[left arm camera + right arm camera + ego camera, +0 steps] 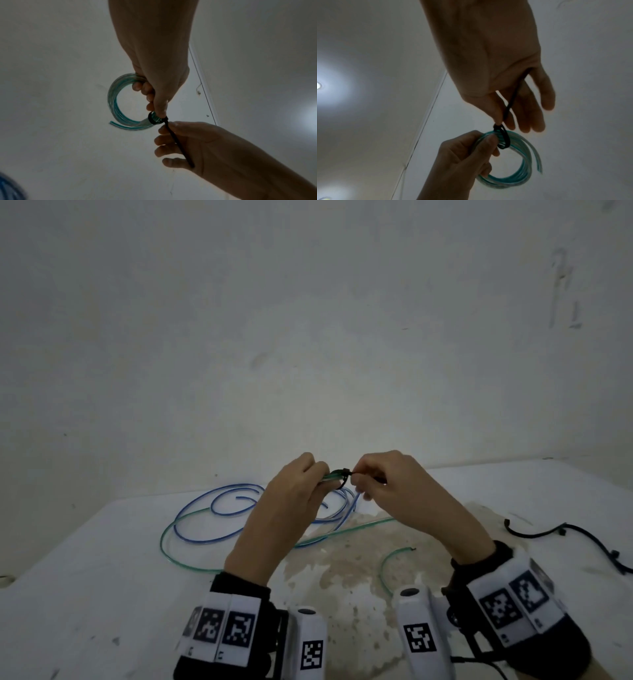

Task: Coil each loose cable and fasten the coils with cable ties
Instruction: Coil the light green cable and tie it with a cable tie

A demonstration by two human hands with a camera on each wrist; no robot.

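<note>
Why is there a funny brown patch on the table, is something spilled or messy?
Yes, the white table has a big brownish stain under the hands, like a dried spill or worn paint; I can't tell which. A blue cable and a green cable lie uncoiled and overlapping behind it.

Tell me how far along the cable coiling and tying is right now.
Done: the translucent green cable coil is wound. In hand: the left hand grips it while the right hand pulls the tail of the black cable tie looped around the strands; the loop looks not fully cinched. Left: the loose blue cable and loose green cable on the white table, with spare black ties lying at the right.
</note>
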